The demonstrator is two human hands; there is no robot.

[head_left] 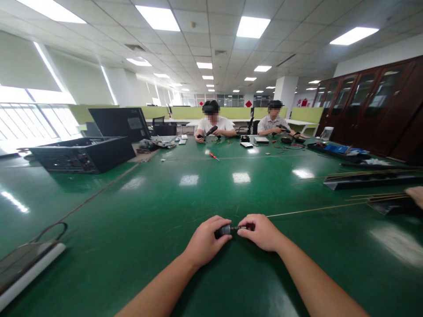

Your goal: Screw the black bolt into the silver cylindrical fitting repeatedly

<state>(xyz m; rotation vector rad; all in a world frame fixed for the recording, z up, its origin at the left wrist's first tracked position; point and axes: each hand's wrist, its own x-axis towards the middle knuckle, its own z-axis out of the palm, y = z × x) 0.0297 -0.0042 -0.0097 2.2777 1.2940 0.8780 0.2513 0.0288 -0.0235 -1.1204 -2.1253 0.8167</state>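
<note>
Close in front of me over the green tabletop (158,264), my left hand (206,237) is closed around a black cylindrical tool with a grey collar (226,230). From its right end sticks a thin dark metal shaft. My right hand (262,232) pinches the shaft's tip between thumb and fingers; the tool's exact kind is not clear. A long thin brass-coloured rod (307,212) runs from just behind my right hand toward the right; whether it touches the hand cannot be made out.
Dark trays (373,180) with thin rods lie right, beside another person's hand (416,195). A computer case (82,156) stands left, a flat device (29,268) near left. A red screwdriver (214,156) lies farther off. Two people (216,125) sit opposite, handling dark tools.
</note>
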